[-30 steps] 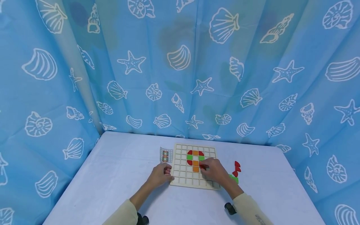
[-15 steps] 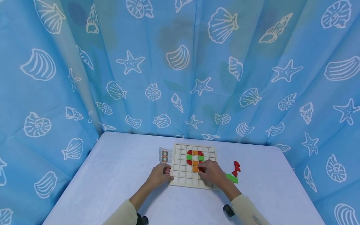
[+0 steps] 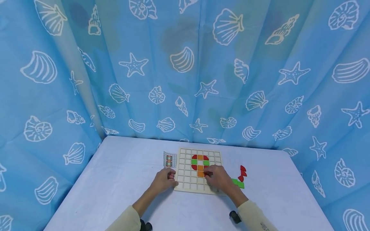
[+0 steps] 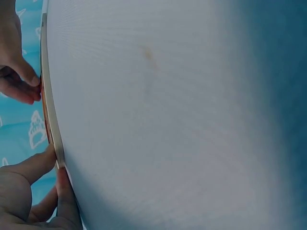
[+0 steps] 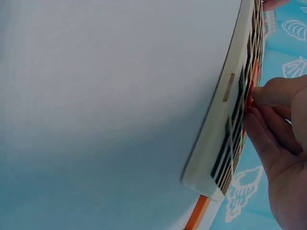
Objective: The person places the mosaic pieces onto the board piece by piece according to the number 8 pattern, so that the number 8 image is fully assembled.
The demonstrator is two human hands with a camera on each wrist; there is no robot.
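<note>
My left hand (image 3: 162,180) grips the near left edge of a pale wooden grid board (image 3: 187,185), thumb and fingers at its rim in the left wrist view. With thumb and fingertips, my right hand (image 3: 217,176) pinches a small red piece (image 5: 248,101) right at the board's grid, beside the lower orange square tile (image 3: 200,174). Red rounded pieces, a green tile (image 3: 194,162) and other orange and green tiles form a ring on the board, with orange tiles running down from it. My right fingers hide part of the grid.
A pattern card (image 3: 169,160) lies by the board's left edge. Right of the board are several loose red pieces (image 3: 242,169) and green tiles (image 3: 240,183). An orange piece (image 5: 197,213) lies past the board's corner. A blue shell-print curtain (image 3: 185,96) hangs behind the table.
My right hand has shifted slightly left on the board with the red piece, baring more of the green tiles beside it. My left hand stays at the board's edge.
</note>
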